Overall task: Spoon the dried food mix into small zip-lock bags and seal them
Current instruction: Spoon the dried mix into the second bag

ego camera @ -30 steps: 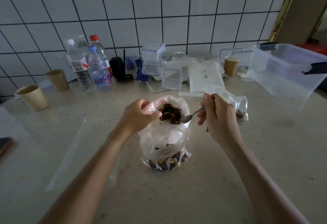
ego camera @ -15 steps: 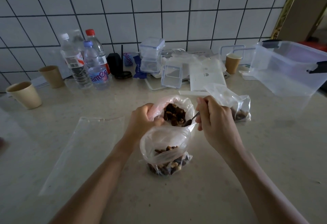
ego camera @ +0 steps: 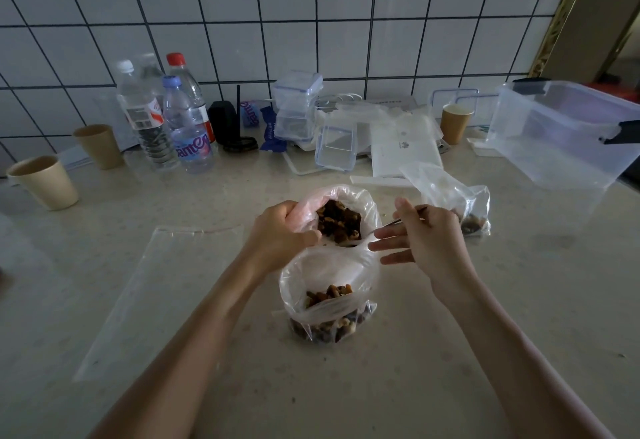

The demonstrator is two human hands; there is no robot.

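head view: source bag (ego camera: 341, 218) sits mid-counter, small zip-lock bag (ego camera: 327, 303) just in front, mouth up. left hand (ego camera: 282, 236) pinches the source rim; keep it wide. right hand (ego camera: 424, 243) pinches the spoon (ego camera: 403, 221), other fingers spread. handle runs right, bowl left into the mix.

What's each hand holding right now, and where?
Left hand grips the source bag by its rim. Right hand pinches the spoon by its handle, other fingers spread.

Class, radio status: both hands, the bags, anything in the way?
Left hand grips source bag rim. Right hand pinches spoon, fingers splayed. Near bag part-filled, unsealed. Nothing blocking.
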